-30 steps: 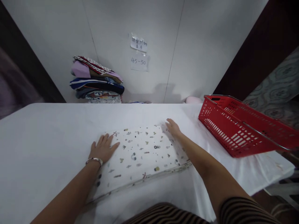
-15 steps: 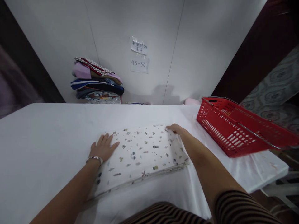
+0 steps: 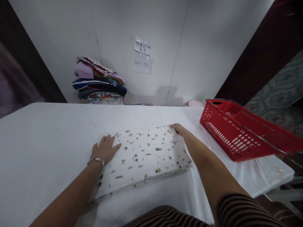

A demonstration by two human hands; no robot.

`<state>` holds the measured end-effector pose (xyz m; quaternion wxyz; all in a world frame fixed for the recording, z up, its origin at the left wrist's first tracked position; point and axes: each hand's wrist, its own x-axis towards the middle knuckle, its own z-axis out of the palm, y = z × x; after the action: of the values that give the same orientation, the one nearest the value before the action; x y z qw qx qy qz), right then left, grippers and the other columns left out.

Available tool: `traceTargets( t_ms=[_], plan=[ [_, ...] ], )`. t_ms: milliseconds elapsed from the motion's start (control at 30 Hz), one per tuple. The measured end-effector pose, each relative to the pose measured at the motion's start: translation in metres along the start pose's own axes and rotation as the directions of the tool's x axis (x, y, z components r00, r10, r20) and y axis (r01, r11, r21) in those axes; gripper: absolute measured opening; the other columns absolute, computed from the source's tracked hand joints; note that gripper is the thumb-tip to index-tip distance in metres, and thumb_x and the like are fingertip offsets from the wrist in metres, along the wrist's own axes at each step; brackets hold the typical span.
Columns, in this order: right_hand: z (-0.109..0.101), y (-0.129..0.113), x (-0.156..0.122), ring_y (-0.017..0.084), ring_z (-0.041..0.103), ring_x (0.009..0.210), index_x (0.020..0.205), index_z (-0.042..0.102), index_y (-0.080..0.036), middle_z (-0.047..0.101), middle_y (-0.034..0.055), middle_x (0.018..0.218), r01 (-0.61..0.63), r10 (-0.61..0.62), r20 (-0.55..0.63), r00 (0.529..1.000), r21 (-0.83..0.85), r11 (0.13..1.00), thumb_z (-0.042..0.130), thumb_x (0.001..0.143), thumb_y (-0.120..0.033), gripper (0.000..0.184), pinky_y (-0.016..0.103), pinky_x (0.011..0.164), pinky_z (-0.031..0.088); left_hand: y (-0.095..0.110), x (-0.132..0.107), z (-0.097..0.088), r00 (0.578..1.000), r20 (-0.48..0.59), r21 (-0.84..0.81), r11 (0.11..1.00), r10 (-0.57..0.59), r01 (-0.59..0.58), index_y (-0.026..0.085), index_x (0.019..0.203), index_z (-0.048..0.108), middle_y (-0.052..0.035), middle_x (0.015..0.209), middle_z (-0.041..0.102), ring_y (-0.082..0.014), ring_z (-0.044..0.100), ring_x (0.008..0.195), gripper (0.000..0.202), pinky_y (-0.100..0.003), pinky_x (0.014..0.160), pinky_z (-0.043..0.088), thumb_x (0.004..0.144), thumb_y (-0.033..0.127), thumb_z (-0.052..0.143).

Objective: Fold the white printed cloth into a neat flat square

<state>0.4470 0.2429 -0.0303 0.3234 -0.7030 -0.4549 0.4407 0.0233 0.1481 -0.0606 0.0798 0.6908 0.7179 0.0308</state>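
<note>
A folded white cloth (image 3: 142,157) printed with small grey, green and brown motifs lies in layers on the table in front of me. My left hand (image 3: 104,149), with a silver bracelet at the wrist, rests flat on its left side, fingers spread. At the far right corner, my right hand (image 3: 178,128) has its fingers closed around the cloth's edge. The undersides of those fingers are partly hidden.
The table (image 3: 56,142) has a white cover. A red plastic basket (image 3: 227,132) with metal handles stands on the right. Folded fabrics (image 3: 99,82) are stacked at the back left. Paper signs (image 3: 142,65) hang on the wall, and something pink (image 3: 195,103) shows behind the table.
The camera view has shifted very slightly. Both hands stay on the cloth, almost where they were.
</note>
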Motion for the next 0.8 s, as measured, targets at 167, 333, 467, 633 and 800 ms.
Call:
traceTargets(
  t_ms=[167, 333, 467, 633, 800],
  plan=[
    [0.006, 0.004, 0.005, 0.015, 0.062, 0.069, 0.105, 0.060, -0.015, 0.068, 0.0064, 0.084, -0.011, 0.013, -0.081, 0.997, 0.026, 1.000, 0.066, 0.073, -0.028, 0.036, 0.023, 0.058, 0.048, -0.001, 0.002, 0.001, 1.000, -0.022, 0.019, 1.000, 0.000, 0.000, 0.021, 0.143, 0.027, -0.0043, 0.152, 0.014, -0.0298, 0.011, 0.139, 0.075, -0.056, 0.107, 0.017, 0.081, 0.064, 0.021],
    [0.011, 0.004, 0.020, 0.018, 0.064, 0.085, 0.118, 0.055, -0.012, 0.066, 0.0104, 0.103, 0.053, -0.061, -0.196, 0.979, -0.043, 0.998, 0.060, 0.076, -0.027, 0.045, 0.024, 0.069, 0.049, 0.004, 0.010, -0.003, 1.000, -0.008, 0.059, 0.998, -0.003, 0.004, 0.021, 0.141, 0.032, -0.0067, 0.150, 0.020, -0.0326, 0.015, 0.138, 0.076, -0.060, 0.107, 0.012, 0.079, 0.065, 0.025],
    [0.013, 0.005, 0.029, 0.022, 0.058, 0.103, 0.114, 0.059, -0.011, 0.062, 0.0123, 0.114, 0.063, -0.106, -0.247, 0.963, -0.175, 0.982, 0.060, 0.073, -0.024, 0.044, 0.026, 0.084, 0.045, 0.009, 0.011, -0.003, 1.000, -0.011, 0.037, 0.999, -0.028, 0.029, 0.023, 0.141, 0.031, -0.0053, 0.151, 0.019, -0.0326, 0.013, 0.138, 0.075, -0.060, 0.107, 0.014, 0.080, 0.065, 0.024],
    [0.010, 0.003, 0.031, 0.026, 0.055, 0.109, 0.116, 0.058, -0.011, 0.059, 0.0140, 0.119, 0.036, -0.111, -0.211, 0.971, -0.331, 0.943, 0.062, 0.073, -0.029, 0.047, 0.030, 0.089, 0.041, 0.011, 0.010, 0.001, 1.000, 0.002, 0.032, 0.999, -0.026, 0.026, 0.022, 0.143, 0.027, -0.0045, 0.152, 0.015, -0.0304, 0.010, 0.139, 0.075, -0.058, 0.108, 0.012, 0.081, 0.065, 0.021],
    [-0.001, 0.000, 0.010, 0.030, 0.056, 0.105, 0.122, 0.054, -0.010, 0.057, 0.0185, 0.121, -0.007, -0.054, -0.128, 0.990, -0.435, 0.900, 0.065, 0.070, -0.047, 0.064, 0.030, 0.079, 0.046, 0.012, 0.005, -0.008, 1.000, -0.010, 0.043, 0.999, 0.000, 0.000, 0.022, 0.140, 0.033, -0.0070, 0.150, 0.021, -0.0323, 0.014, 0.138, 0.069, -0.062, 0.106, 0.012, 0.083, 0.061, 0.025]
  ],
)
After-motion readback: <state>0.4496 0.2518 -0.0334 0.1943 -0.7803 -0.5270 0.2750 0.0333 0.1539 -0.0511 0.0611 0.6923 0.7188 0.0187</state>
